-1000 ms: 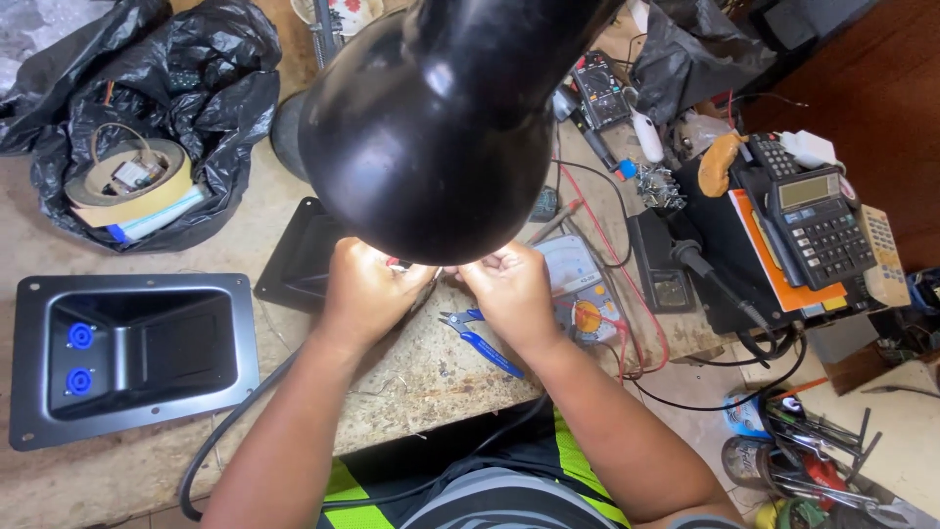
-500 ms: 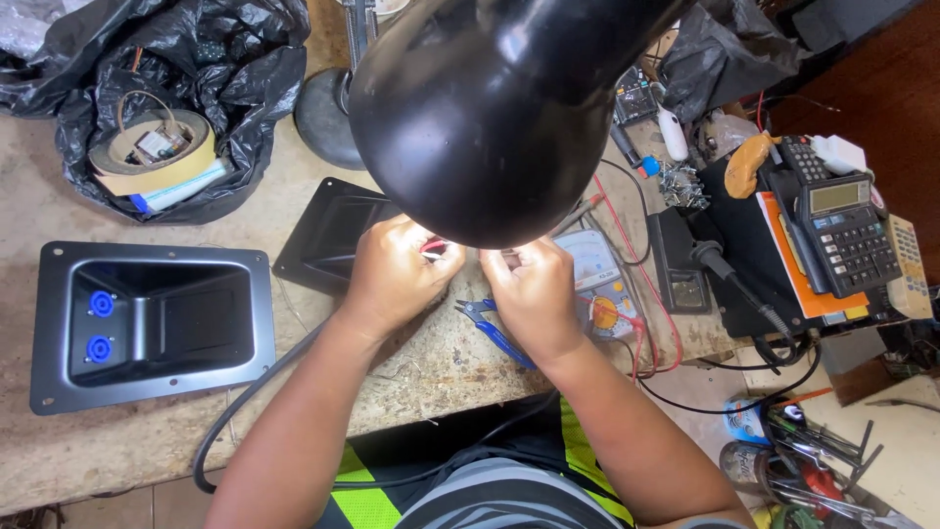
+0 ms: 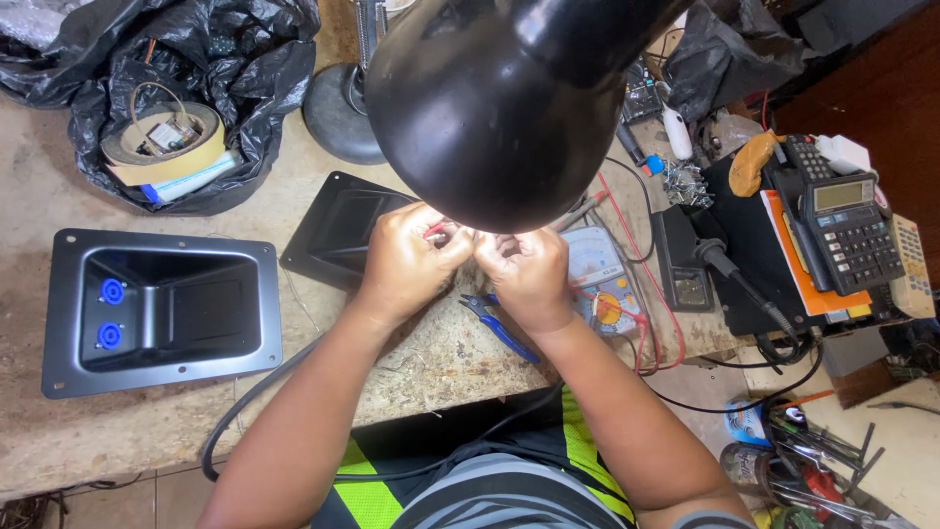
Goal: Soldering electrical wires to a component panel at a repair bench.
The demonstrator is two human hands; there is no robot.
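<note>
My left hand (image 3: pixel 406 260) and my right hand (image 3: pixel 527 271) meet over the stone workbench, just under the black lamp shade (image 3: pixel 499 98). Both pinch a thin red wire (image 3: pixel 437 229) between fingertips; its end is hidden by the fingers and the shade. Blue-handled pliers (image 3: pixel 499 328) lie on the bench just below my right hand. A black cable (image 3: pixel 250 407) runs along the bench edge beneath my left forearm.
A black metal recessed plate with two blue sockets (image 3: pixel 157 309) lies at the left. A second black plate (image 3: pixel 338 230) sits behind my left hand. A multimeter (image 3: pixel 602 279), soldering iron stand (image 3: pixel 685 264), desk phone (image 3: pixel 847 230) and black bag with tape rolls (image 3: pixel 166 98) surround the spot.
The view has shifted, so the bench objects sit lower and more to the right in frame. My hands stay together under the lamp, still working the red wire.
</note>
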